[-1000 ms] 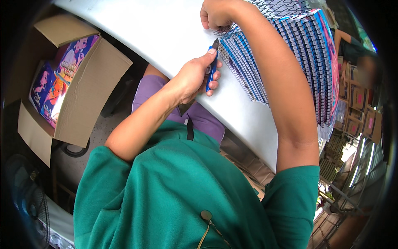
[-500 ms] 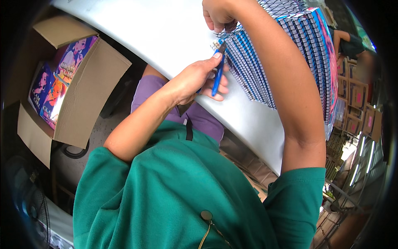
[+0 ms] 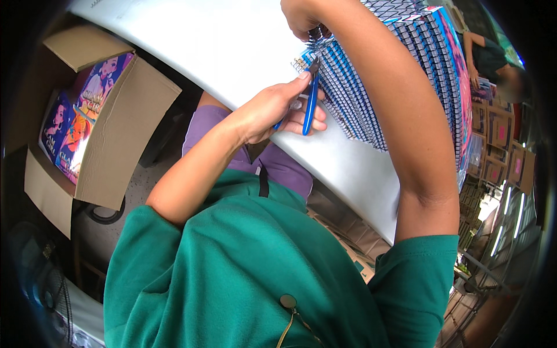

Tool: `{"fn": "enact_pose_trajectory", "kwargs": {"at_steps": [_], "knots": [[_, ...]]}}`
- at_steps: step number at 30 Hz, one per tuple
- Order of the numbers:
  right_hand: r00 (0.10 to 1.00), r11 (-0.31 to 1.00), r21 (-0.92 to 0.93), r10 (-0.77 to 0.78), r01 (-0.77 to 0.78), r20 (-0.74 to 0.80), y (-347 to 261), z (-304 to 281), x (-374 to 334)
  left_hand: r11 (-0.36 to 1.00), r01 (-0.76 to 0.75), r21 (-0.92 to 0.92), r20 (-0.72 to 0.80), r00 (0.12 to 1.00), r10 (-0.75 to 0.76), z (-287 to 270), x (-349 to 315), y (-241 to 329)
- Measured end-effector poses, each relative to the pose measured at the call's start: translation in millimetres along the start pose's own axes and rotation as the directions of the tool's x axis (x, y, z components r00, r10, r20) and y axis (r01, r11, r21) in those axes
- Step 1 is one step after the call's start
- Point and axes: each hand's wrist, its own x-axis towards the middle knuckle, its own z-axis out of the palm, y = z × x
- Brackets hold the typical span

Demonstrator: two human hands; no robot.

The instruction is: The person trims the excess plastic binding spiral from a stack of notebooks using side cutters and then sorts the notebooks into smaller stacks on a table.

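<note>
My left hand (image 3: 275,109) grips a pair of cutting pliers (image 3: 310,107) with blue handles. The handles are spread a little, and the dark jaws point away from me, beside the ends of the bindings. A fanned stack of wire-bound books (image 3: 346,84) lies on the white table, its rows of dark wire loops facing up. Over the stack's far left corner, my right hand (image 3: 303,20) is bent down with curled fingers at the wire loops. What its fingertips pinch is mostly hidden. My right forearm crosses above the stack and covers part of it.
The white table (image 3: 191,46) runs diagonally before me. On the left, an open cardboard box (image 3: 125,136) holds colourful printed books (image 3: 75,127). A fan (image 3: 52,301) stands lower left. Another person (image 3: 490,61) works at the far right, near stacked cartons (image 3: 493,130).
The pliers have shifted slightly right, and their handles look a bit further apart. My right hand has moved slightly up and left. The other person's arm reaches lower at the far right.
</note>
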Motion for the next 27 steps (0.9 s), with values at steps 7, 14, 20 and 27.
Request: {"fn": "enact_pose_trajectory", "kwargs": {"at_steps": [7, 14, 20, 27], "knots": [[0.97, 0.991, 0.064, 0.1, -0.116, 0.22, 13, 2, -3, 0.999, -0.011, -0.047, 0.001, 1.0, 0.011, 2, 0, 0], [0.997, 0.964, 0.263, -0.055, 0.041, 0.046, 24, 5, -8, 1.0, -0.021, -0.024, 0.01, 1.0, 0.021, 7, 4, 16], [0.998, 0.941, 0.334, -0.045, 0.055, -0.037, 23, 5, -23, 0.998, -0.044, 0.054, 0.009, 0.999, 0.044, -2, 6, 14], [0.998, 0.952, 0.3, -0.049, 0.061, -0.048, 21, 5, -29, 1.0, -0.017, -0.017, 0.057, 0.998, 0.018, 4, -1, 13]]}}
